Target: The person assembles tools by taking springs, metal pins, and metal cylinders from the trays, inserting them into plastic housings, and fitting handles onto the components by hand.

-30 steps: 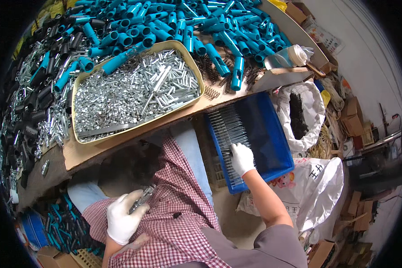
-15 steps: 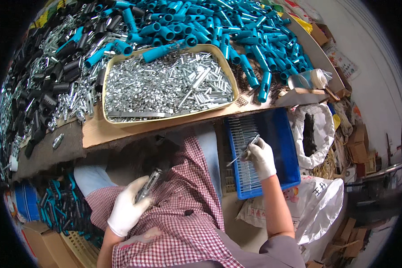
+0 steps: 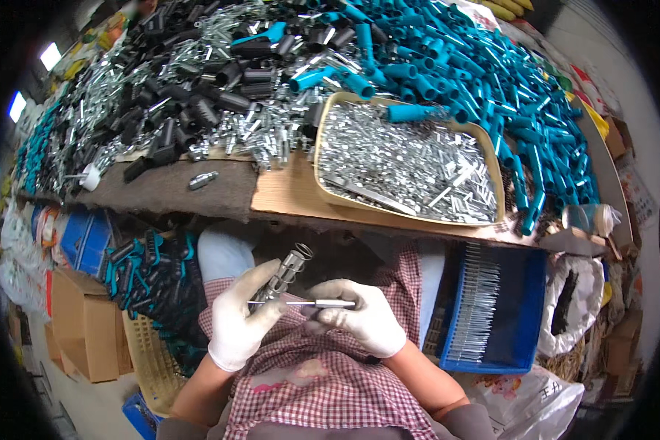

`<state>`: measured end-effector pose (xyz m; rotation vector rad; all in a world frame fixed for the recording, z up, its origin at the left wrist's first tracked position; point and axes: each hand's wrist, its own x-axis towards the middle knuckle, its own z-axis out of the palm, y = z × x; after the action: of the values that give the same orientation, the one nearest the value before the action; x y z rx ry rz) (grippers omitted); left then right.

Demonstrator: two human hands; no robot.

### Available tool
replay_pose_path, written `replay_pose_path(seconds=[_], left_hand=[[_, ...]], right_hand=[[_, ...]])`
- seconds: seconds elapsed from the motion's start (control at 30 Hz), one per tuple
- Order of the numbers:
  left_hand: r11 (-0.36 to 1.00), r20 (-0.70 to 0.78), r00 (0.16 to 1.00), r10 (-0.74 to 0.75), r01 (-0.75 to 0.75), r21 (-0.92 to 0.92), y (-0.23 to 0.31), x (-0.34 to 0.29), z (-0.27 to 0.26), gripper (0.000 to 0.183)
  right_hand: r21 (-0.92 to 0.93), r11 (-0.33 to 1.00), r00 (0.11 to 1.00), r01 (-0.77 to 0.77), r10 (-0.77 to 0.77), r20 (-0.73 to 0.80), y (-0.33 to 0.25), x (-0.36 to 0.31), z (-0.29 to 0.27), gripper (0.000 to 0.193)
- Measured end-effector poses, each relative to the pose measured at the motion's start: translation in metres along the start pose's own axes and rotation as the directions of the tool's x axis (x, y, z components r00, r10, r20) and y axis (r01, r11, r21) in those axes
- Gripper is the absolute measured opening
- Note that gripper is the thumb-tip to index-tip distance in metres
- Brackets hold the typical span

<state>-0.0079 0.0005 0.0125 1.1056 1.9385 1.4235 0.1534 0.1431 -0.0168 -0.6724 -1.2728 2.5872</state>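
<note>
Both my hands wear white gloves and meet over my lap, above a red checked cloth [image 3: 323, 381]. My left hand [image 3: 238, 323] grips a ribbed silver metal sleeve [image 3: 286, 273] that points up and to the right. My right hand [image 3: 367, 317] pinches a thin metal pin [image 3: 301, 303] lying level, its tip pointing left and crossing the lower part of the sleeve. Whether the pin touches the sleeve I cannot tell.
A blue crate [image 3: 521, 323] of several metal pins stands at my right. Ahead, a workbench [image 3: 271, 192] carries a tan tray [image 3: 328, 192] of small silver parts, heaps of teal tubes [image 3: 477, 81] and black sleeves [image 3: 198, 103]. Cardboard boxes [image 3: 81, 323] and white sacks [image 3: 572, 293] flank me.
My right hand left the blue crate with a pin and came left to my lap. My left hand raised the silver sleeve to meet it. The view swung left.
</note>
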Motion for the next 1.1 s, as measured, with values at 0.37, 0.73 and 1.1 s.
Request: replay_pose_path(seconds=[0.37,0.73,1.1], left_hand=[[0.929,0.127,0.948,0.293,-0.314,0.198,0.003,0.005,-0.013,0.049],[0.926,0.182,0.96,0.212,-0.257,0.278,0.002,0.002,-0.02,0.038],[0.91,0.331,0.913,0.237,-0.328,0.254,0.003,-0.001,-0.008,0.035]], right_hand=[[-0.252,0.956,0.988,-0.15,0.151,-0.013,-0.008,0.006,-0.003,0.029],[-0.525,0.835,0.907,0.166,-0.337,-0.251,-0.056,-0.029,-0.038,0.014],[-0.628,0.778,0.993,0.035,-0.098,-0.065,-0.052,-0.022,-0.012,0.021]])
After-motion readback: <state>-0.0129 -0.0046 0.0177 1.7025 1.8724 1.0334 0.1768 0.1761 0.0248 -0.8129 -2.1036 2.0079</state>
